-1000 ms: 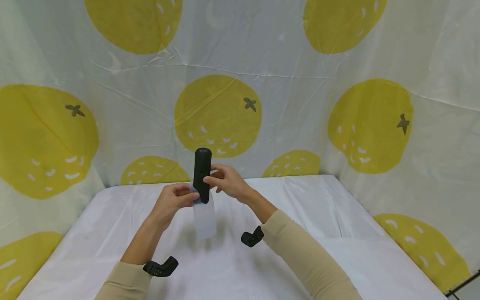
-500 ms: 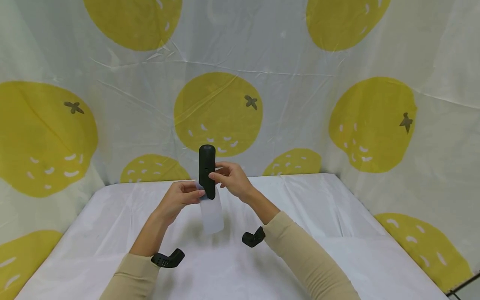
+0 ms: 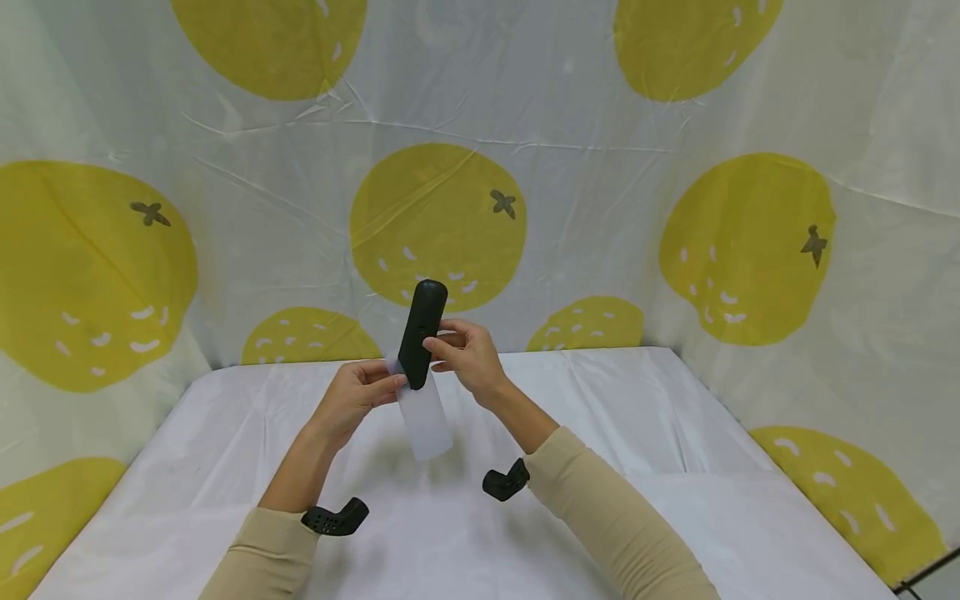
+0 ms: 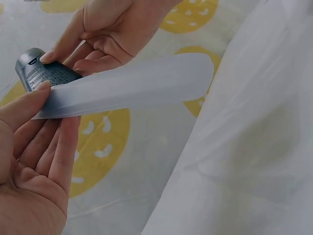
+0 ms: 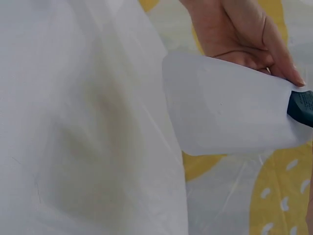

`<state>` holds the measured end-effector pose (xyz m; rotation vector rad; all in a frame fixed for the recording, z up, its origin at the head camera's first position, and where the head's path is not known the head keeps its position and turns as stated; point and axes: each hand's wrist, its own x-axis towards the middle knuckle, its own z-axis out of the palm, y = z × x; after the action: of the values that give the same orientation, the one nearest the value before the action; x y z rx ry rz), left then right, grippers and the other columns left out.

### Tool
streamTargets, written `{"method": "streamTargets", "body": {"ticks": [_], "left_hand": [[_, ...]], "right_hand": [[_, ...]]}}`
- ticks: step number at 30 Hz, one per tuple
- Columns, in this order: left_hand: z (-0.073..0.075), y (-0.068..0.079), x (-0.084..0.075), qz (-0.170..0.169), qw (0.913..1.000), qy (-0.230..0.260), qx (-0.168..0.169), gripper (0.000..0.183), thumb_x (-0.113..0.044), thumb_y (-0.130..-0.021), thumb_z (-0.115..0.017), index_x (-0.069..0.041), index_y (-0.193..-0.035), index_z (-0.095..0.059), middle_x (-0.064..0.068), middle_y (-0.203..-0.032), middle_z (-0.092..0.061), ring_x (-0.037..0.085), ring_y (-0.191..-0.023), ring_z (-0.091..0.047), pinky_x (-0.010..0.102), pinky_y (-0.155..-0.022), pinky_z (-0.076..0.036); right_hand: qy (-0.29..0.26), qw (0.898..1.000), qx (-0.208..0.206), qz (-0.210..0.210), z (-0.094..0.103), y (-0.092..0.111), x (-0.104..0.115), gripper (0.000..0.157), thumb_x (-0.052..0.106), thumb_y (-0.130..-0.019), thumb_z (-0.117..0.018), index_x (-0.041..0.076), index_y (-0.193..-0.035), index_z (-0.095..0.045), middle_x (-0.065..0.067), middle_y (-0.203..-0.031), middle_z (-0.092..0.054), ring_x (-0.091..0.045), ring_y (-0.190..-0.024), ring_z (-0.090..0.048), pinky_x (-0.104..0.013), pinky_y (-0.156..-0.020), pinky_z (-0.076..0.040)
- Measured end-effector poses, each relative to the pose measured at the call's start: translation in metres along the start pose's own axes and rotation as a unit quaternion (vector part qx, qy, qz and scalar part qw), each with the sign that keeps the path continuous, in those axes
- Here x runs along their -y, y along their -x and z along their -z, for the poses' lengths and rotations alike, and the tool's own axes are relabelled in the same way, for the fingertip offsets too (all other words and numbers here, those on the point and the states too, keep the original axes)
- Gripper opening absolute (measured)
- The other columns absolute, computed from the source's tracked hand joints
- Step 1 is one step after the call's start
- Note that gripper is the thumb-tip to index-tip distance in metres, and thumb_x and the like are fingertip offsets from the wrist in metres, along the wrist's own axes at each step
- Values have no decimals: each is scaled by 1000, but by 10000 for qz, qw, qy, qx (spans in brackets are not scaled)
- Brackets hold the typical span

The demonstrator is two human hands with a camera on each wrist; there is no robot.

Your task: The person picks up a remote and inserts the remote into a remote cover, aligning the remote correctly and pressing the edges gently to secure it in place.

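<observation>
My left hand [image 3: 352, 400] pinches a frosted, translucent plastic sleeve [image 3: 426, 421] near its upper end, thumb on one face and fingers on the other. The sleeve hangs aslant above the table, its lower end towards the right. My right hand [image 3: 468, 358] holds a slim black device [image 3: 422, 333] with a rounded top, tilted to the right. The device's lower end overlaps the sleeve's mouth. In the left wrist view, fine print and a small slot show on the device [image 4: 46, 73]; the sleeve [image 4: 142, 83] stretches away from it. In the right wrist view, the sleeve [image 5: 225, 107] partly hides the left hand [image 5: 239, 34].
A white cloth covers the table [image 3: 600, 517] below the hands. Behind it hangs a pale curtain [image 3: 585, 233] printed with large yellow fruit. Black wrist cameras, the left one [image 3: 335, 518] and the right one [image 3: 506, 481], jut out by the sleeves of the person's top.
Both hands have shifted slightly right and up. The black device has risen against the sleeve and tilted to the right; the sleeve's lower end has swung right.
</observation>
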<state>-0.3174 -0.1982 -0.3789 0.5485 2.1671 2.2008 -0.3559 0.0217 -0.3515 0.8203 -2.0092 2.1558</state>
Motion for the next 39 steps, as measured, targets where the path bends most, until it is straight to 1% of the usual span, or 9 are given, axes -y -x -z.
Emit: {"method": "streamTargets", "body": {"ticks": [7, 13, 17, 19, 21, 24, 29, 34, 39], "left_hand": [[6, -1, 3, 31, 9999, 68, -104, 42, -3, -98, -71, 17, -133, -59, 11, -112, -75, 23, -101, -73, 37, -90, -58], [8, 1, 3, 20, 9997, 157, -171, 42, -1, -98, -70, 18, -133, -57, 10, -111, -75, 22, -100, -73, 37, -90, -58], [7, 2, 4, 52, 9995, 229, -197, 41, -1, -97, -71, 17, -132, -58, 9, -109, -75, 22, -99, -73, 37, -90, -58], [7, 2, 5, 78, 9994, 246, -221, 40, -2, -97, -71, 16, -131, -60, 9, -108, -76, 22, -98, -73, 36, -90, -58], [8, 2, 6, 95, 9992, 284, -266, 38, -1, -97, -71, 16, -129, -61, 9, -106, -76, 21, -96, -73, 36, -89, -58], [10, 2, 7, 57, 9992, 286, -284, 35, 2, -97, -70, 18, -127, -61, 7, -102, -77, 19, -93, -74, 35, -88, -59], [12, 2, 6, -22, 9995, 271, -150, 34, 6, -97, -68, 23, -124, -59, 7, -99, -76, 17, -90, -73, 35, -86, -59], [12, 3, 3, 56, 10000, 56, -54, 33, 5, -95, -71, 20, -123, -62, 8, -101, -76, 20, -93, -74, 36, -87, -59], [13, 2, 2, 94, 9999, -101, 48, 34, 2, -95, -73, 19, -123, -64, 10, -103, -77, 22, -95, -74, 36, -88, -59]], "right_hand": [[-352, 9993, -136, 39, -2, 1, -3, 27, 3, -96, -74, -8, -121, -67, -20, -101, -76, -21, -79, -75, -40, -75, -62], [-425, 9984, -366, 37, -4, 1, -7, 26, 2, -95, -75, -8, -117, -67, -20, -102, -76, -24, -80, -76, -39, -74, -63], [-503, 9973, -537, 44, -6, 2, -9, 24, 0, -94, -75, -8, -115, -66, -21, -102, -75, -25, -80, -76, -40, -74, -62], [-542, 9970, -556, 26, -7, 3, -11, 23, 0, -94, -75, -8, -113, -65, -21, -102, -75, -24, -80, -76, -40, -74, -62], [-552, 9972, -496, 22, -7, 3, -12, 23, -1, -94, -75, -8, -113, -64, -22, -102, -75, -23, -79, -76, -40, -75, -62], [-477, 9984, -291, 54, -7, 4, -13, 24, -2, -94, -74, -8, -114, -63, -23, -101, -75, -22, -79, -75, -41, -74, -62], [-76, 9998, 111, 120, -3, 3, -11, 27, 3, -96, -73, -6, -121, -64, -20, -102, -75, -26, -84, -76, -42, -73, -63], [339, 9982, 480, 137, 3, 2, -9, 30, 6, -98, -72, -5, -125, -64, -19, -106, -75, -31, -88, -76, -36, -69, -61], [580, 9954, 738, 210, 7, 0, -5, 29, 5, -99, -71, -5, -126, -65, -19, -106, -75, -32, -88, -75, -34, -65, -60]]}}
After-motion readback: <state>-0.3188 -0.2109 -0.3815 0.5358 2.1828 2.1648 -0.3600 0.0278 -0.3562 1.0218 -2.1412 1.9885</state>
